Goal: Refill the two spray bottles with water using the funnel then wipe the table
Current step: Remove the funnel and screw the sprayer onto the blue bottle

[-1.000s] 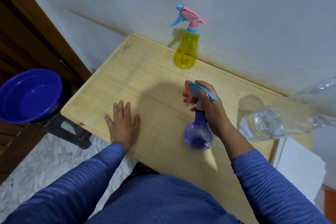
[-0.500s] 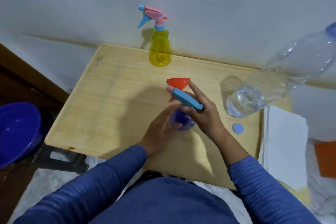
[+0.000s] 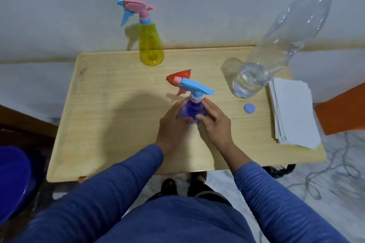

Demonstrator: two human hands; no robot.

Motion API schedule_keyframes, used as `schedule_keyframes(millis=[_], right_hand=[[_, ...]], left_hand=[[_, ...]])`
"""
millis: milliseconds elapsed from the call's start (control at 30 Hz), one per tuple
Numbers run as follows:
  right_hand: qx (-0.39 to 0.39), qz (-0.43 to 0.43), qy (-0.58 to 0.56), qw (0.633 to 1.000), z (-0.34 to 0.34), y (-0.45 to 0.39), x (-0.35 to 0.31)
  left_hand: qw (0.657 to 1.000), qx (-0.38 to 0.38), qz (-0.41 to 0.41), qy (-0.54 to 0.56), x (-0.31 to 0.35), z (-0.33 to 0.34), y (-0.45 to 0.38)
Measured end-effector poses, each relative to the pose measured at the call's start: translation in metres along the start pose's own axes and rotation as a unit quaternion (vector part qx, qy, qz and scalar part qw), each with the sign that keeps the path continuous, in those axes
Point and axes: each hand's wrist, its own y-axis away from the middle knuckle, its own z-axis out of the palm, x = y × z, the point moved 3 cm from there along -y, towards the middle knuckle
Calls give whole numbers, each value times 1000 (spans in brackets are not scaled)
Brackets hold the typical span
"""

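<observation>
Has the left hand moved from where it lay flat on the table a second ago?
Yes. The left hand has left the table's near edge and gone right to clasp the purple spray bottle.

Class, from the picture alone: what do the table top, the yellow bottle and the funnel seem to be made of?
Table top: probably light wood or laminate, matt, with straight grain lines. Yellow bottle: glossy translucent plastic, its base showing through. Funnel: seemingly smooth, opaque red plastic.
</observation>
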Motion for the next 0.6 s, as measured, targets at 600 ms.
schedule_keyframes(millis=[600], right_hand=[[-22,1,-104,994,-3,-177,-55]], left_hand=[[992,93,4,81,76,-36,-156]])
